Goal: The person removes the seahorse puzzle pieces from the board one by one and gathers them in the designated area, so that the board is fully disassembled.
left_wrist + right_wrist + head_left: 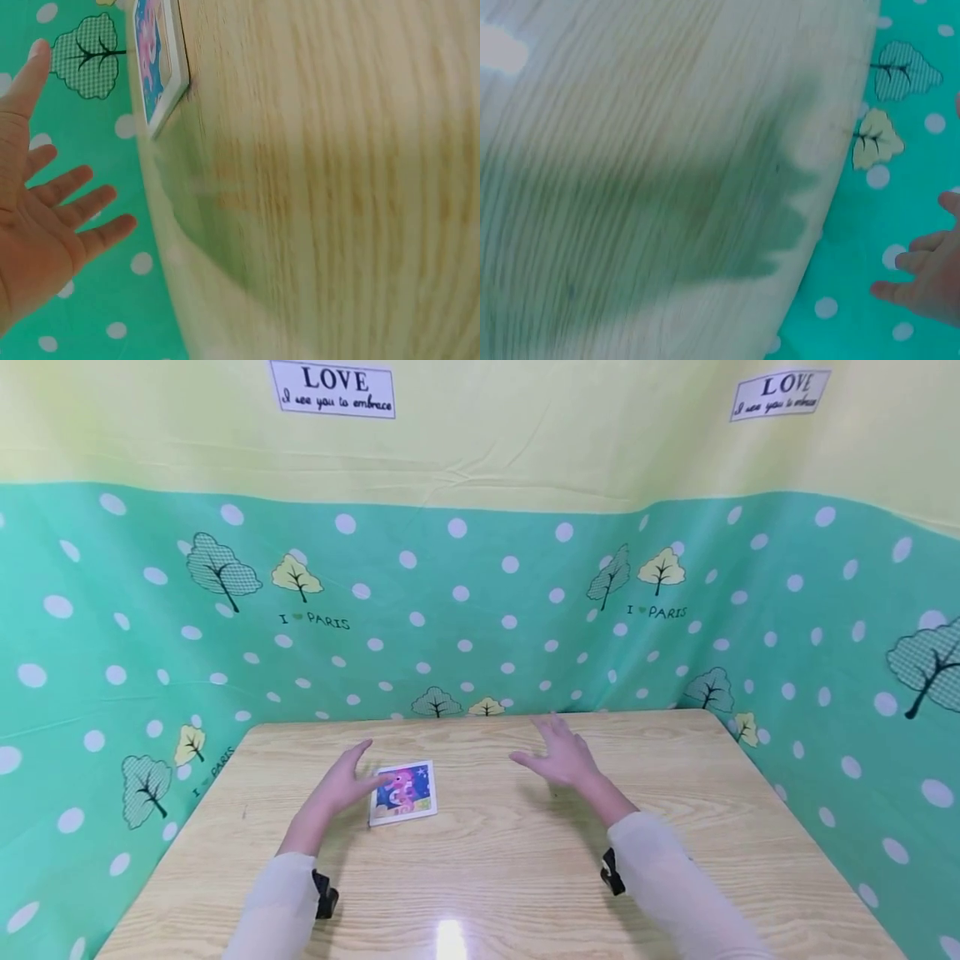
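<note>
Sleeves [273, 906]: pale, nearest, reaching in over the table [480, 877] from the left and right, each with a black fitting [325, 895] at the wrist.
Left hand [341, 789]: grip spread, holding nothing, thumb overlapping the picture's left side in the head view, apart from it in the left wrist view.
Right hand [564, 762]: grip spread too, holding nothing, above the table farther right, its shadow below.
Seahorse picture [422, 789]: flat on the table's far half, left of centre, white-edged.
Step in hand: probably a reach or a release; one moment cannot settle which.
Next move: handling the picture would call for lowering the left hand and closing fingers on its edge.
</note>
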A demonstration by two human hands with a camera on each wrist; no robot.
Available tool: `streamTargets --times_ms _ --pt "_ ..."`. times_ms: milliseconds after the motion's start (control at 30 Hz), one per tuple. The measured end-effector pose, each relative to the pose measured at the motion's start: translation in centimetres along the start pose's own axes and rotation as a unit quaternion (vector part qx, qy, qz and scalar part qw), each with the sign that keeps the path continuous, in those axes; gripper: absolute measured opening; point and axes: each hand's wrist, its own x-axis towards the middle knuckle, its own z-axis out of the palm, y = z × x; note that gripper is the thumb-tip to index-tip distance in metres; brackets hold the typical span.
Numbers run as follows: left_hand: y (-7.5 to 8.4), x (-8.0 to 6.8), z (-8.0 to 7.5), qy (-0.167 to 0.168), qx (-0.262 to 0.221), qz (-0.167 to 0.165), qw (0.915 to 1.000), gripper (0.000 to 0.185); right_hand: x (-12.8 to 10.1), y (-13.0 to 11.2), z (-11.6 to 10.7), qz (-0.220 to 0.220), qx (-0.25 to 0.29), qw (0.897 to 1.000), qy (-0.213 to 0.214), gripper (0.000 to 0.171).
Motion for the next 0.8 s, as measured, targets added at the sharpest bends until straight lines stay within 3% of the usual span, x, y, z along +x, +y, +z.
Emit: streamTargets --times_ms 433,800 --pt "-1.2 -1.0 -0.4 -0.03 -0.061 -0.02 0.9975 0.095 0.5 -4.1 3.5 -0.04 0.02 0.998 -0.043 0.084" --pt "-1.5 -1.5 0.3 -0.043 -0.043 -0.025 0.9978 0.093 0.5 -6.5 6.4 -0.072 0.017 0.993 -0.097 0.082"
